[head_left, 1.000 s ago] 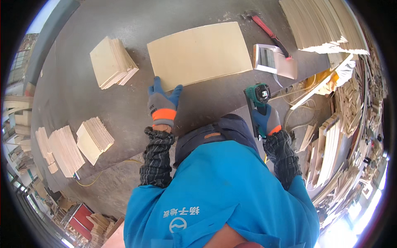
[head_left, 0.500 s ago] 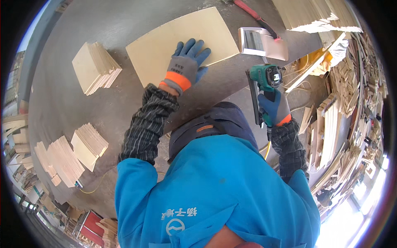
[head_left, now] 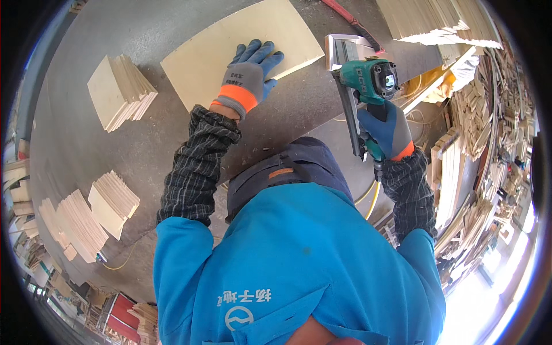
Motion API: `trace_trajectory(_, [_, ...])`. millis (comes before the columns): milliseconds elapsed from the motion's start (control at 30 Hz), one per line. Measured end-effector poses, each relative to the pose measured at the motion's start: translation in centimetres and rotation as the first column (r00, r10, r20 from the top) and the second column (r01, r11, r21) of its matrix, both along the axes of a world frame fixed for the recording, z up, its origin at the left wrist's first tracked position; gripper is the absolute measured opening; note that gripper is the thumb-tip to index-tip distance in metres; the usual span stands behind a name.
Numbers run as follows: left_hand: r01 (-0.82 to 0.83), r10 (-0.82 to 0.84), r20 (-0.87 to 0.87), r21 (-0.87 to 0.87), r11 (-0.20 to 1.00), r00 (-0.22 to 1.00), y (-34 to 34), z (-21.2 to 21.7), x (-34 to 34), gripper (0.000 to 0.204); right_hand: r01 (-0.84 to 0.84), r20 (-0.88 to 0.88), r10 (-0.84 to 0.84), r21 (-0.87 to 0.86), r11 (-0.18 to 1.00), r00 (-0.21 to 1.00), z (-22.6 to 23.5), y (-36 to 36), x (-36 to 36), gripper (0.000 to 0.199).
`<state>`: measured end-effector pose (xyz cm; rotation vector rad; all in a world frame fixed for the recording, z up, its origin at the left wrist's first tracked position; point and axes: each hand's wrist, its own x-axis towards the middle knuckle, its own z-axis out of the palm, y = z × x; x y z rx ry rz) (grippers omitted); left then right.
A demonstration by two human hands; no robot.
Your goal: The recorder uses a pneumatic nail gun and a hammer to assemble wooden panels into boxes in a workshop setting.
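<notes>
My left hand (head_left: pixel 248 75), in a grey and blue glove, lies with fingers stretched on a pale rectangular wooden board (head_left: pixel 198 63) on the grey table. My right hand (head_left: pixel 390 131), gloved alike, is wrapped round the handle of a green and black nail gun (head_left: pixel 368 77). The gun is at the near right edge of the table, to the right of the board and apart from it. Its head partly covers an open box (head_left: pixel 334 45) of metal fasteners. Behind that box lies a tool with a red and black handle (head_left: pixel 352 22).
Several stacks of thin wooden boards stand on the table (head_left: pixel 172 132): one to the left (head_left: pixel 118 92) and others nearer (head_left: pixel 115 201). Long wooden strips (head_left: pixel 437 23) are piled at the far right. A yellow hose (head_left: pixel 374 201) hangs below the gun. Scrap wood (head_left: pixel 471 115) fills the right side.
My right hand has raised the nail gun away from me, so its head now overlaps the fastener box. My left hand stays flat on the board. The whole view has shifted slightly.
</notes>
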<state>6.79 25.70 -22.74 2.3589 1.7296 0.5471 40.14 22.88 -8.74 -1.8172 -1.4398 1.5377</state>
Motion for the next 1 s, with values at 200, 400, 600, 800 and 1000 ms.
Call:
trace_trajectory(200, [0.066, -0.066, 0.024, -0.015, 0.998, 0.998, -0.3, 0.9, -0.5, 0.063, -0.033, -0.025, 0.032, -0.009, 0.999, 0.999, -2.1, -0.1, -0.2, 0.033])
trace_trajectory(400, [0.024, -0.025, 0.036, 0.004, 1.0, 0.999, -0.6, 0.0, -0.5, 0.063, -0.05, -0.022, 0.049, -0.047, 0.998, 0.999, -1.6, 0.7, -1.7, 0.031])
trace_trajectory(600, [0.049, -0.049, -0.018, -0.006, 0.999, 0.999, -1.0, -0.2, -1.1, 0.069, -0.135, -0.014, 0.135, 0.006, 0.991, 0.991, -1.6, 0.9, -2.9, 0.031])
trace_trajectory(800, [-0.066, 0.061, -0.107, -0.041, 0.997, 0.992, -4.1, 1.3, -3.0, 0.076, -0.113, 0.058, 0.115, -0.034, 0.993, 0.992, -1.6, -0.2, -3.0, 0.032])
trace_trajectory(1000, [-0.1, 0.1, -0.043, 0.011, 0.995, 0.994, -3.6, 0.1, -3.9, 0.078, -0.157, 0.005, 0.158, -0.077, 0.985, 0.987, -2.9, -1.3, -4.9, 0.033])
